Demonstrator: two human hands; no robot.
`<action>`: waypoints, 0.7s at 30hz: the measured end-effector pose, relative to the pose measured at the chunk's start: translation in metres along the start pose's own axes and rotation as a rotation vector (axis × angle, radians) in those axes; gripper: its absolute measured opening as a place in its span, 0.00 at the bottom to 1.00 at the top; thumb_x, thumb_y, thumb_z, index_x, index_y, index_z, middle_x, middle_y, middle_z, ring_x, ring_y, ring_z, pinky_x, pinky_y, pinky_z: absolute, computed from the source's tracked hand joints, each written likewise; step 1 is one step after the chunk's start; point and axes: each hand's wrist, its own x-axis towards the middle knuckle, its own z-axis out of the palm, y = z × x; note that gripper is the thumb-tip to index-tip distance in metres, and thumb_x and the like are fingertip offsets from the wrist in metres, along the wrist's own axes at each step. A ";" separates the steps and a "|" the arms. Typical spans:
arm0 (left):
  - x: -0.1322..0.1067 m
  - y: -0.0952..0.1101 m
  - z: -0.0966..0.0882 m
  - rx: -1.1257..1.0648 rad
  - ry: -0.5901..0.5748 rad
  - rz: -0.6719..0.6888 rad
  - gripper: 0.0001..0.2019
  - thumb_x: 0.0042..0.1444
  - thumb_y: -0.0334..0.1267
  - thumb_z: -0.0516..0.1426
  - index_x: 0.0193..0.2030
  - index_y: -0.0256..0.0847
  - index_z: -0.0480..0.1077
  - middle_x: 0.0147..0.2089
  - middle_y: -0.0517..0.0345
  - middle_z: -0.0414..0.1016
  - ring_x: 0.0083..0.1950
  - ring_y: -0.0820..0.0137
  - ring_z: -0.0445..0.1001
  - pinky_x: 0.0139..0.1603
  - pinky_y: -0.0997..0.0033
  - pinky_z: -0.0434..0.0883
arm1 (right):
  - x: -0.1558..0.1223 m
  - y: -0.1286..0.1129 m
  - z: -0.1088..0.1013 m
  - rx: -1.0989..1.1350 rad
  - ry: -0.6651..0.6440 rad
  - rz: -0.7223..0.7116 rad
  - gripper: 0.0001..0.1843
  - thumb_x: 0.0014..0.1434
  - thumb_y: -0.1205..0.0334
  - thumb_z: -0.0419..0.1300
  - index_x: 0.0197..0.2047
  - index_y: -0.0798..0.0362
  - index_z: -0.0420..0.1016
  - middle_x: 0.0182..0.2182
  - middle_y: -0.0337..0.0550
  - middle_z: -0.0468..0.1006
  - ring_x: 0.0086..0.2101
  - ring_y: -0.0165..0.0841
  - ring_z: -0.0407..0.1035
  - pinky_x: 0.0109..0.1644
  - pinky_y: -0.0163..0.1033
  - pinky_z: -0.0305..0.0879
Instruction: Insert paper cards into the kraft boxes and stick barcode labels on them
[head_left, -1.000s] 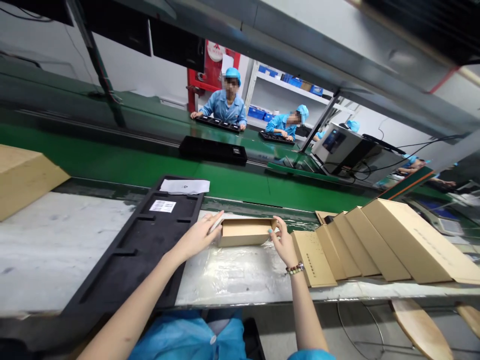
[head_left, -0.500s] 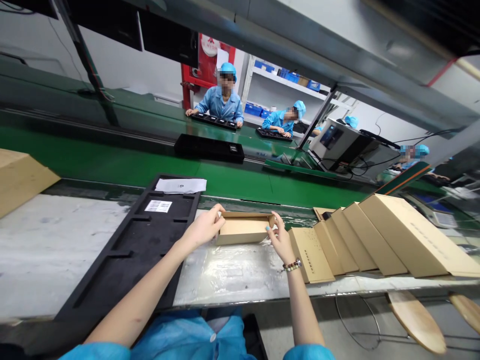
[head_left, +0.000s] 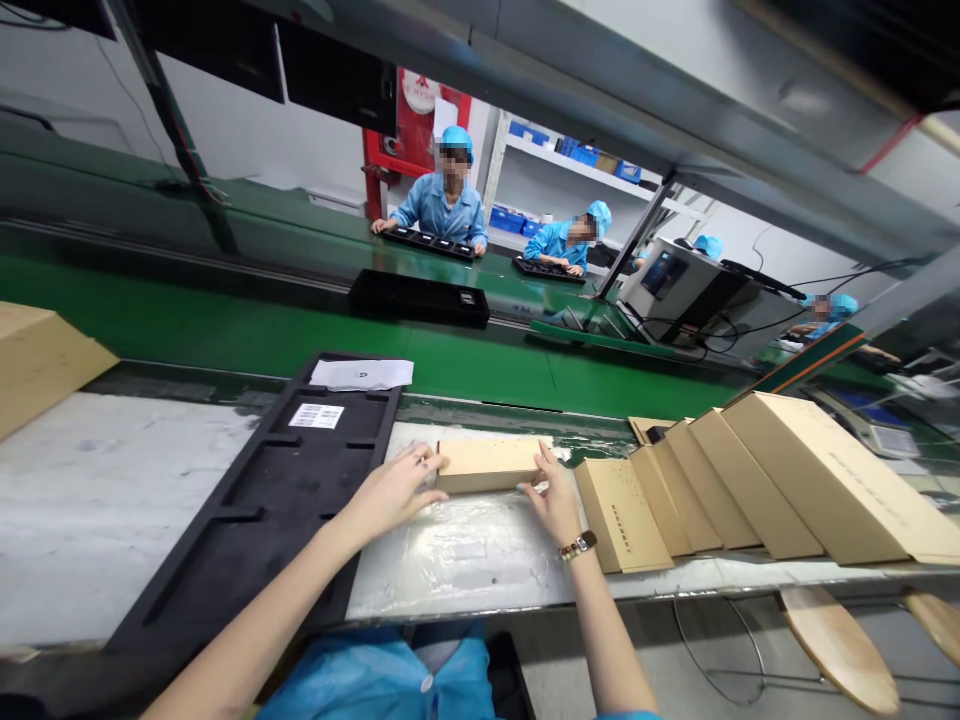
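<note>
A small brown cardboard box (head_left: 487,464) lies closed on the plastic-covered worktop (head_left: 465,550) in front of me. My left hand (head_left: 394,490) grips its left end with curled fingers. My right hand (head_left: 551,500) presses against its right end, fingers together; a bead bracelet sits on that wrist. Just left of the box lies a long black foam tray (head_left: 285,490) with a barcode label (head_left: 316,416) and a white slip of paper (head_left: 361,373) at its far end.
A row of leaning brown cardboard boxes (head_left: 757,480) stands at the right. Another brown box (head_left: 37,360) sits far left. Beyond runs a green conveyor belt (head_left: 487,365) carrying a black tray (head_left: 418,297). Across it, people in blue coats (head_left: 442,205) work beside a machine (head_left: 675,290).
The small box was open with its inside showing; now its top is flat and closed. Both hands have shifted lower along its ends.
</note>
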 end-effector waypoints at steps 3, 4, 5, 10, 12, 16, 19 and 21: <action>0.002 -0.015 0.022 0.034 0.073 0.046 0.23 0.54 0.37 0.66 0.56 0.43 0.66 0.63 0.41 0.62 0.68 0.48 0.61 0.62 0.49 0.66 | -0.009 0.016 0.015 -0.022 0.047 -0.021 0.27 0.66 0.57 0.60 0.65 0.49 0.60 0.70 0.62 0.57 0.33 0.35 0.75 0.38 0.47 0.78; 0.007 -0.018 0.027 0.038 0.085 0.065 0.25 0.53 0.36 0.66 0.56 0.42 0.64 0.62 0.41 0.63 0.66 0.50 0.64 0.62 0.49 0.68 | -0.011 0.021 0.019 -0.022 0.065 -0.024 0.27 0.66 0.56 0.60 0.65 0.51 0.59 0.69 0.64 0.58 0.36 0.37 0.76 0.39 0.48 0.79; 0.012 -0.021 0.031 0.044 0.094 0.089 0.26 0.52 0.35 0.67 0.57 0.42 0.63 0.60 0.42 0.65 0.62 0.52 0.68 0.60 0.50 0.69 | -0.012 0.024 0.023 -0.018 0.082 -0.026 0.28 0.65 0.56 0.60 0.65 0.52 0.58 0.68 0.65 0.59 0.39 0.40 0.76 0.40 0.50 0.79; 0.009 -0.005 0.052 0.119 0.145 0.284 0.23 0.57 0.30 0.61 0.59 0.49 0.67 0.61 0.46 0.72 0.61 0.54 0.70 0.68 0.40 0.58 | -0.013 0.027 0.030 0.018 0.079 0.015 0.29 0.70 0.59 0.51 0.71 0.55 0.53 0.69 0.63 0.57 0.61 0.46 0.66 0.58 0.58 0.73; -0.007 0.015 0.074 0.135 0.139 0.379 0.22 0.62 0.29 0.57 0.59 0.57 0.70 0.65 0.52 0.71 0.61 0.57 0.72 0.65 0.47 0.63 | -0.015 0.024 0.032 0.031 0.028 0.035 0.26 0.71 0.60 0.48 0.70 0.51 0.59 0.70 0.55 0.58 0.66 0.45 0.58 0.67 0.61 0.61; -0.031 0.051 0.121 0.119 0.083 0.505 0.21 0.63 0.31 0.58 0.60 0.56 0.70 0.59 0.54 0.79 0.47 0.65 0.79 0.49 0.65 0.75 | -0.022 0.024 0.039 0.063 -0.033 0.106 0.24 0.71 0.59 0.45 0.66 0.53 0.68 0.62 0.53 0.71 0.62 0.44 0.66 0.66 0.60 0.63; -0.024 0.051 0.105 0.079 0.072 0.458 0.12 0.63 0.38 0.60 0.52 0.52 0.75 0.52 0.58 0.83 0.47 0.68 0.80 0.47 0.72 0.76 | -0.031 0.023 0.043 0.073 -0.057 0.140 0.23 0.70 0.57 0.48 0.62 0.52 0.72 0.59 0.52 0.75 0.58 0.45 0.70 0.64 0.60 0.66; -0.009 0.031 0.060 0.058 0.125 0.304 0.09 0.67 0.37 0.56 0.48 0.47 0.76 0.47 0.55 0.83 0.48 0.67 0.80 0.50 0.71 0.76 | -0.040 0.021 0.043 0.071 -0.066 0.151 0.22 0.69 0.55 0.51 0.61 0.50 0.74 0.59 0.50 0.75 0.58 0.47 0.69 0.64 0.60 0.65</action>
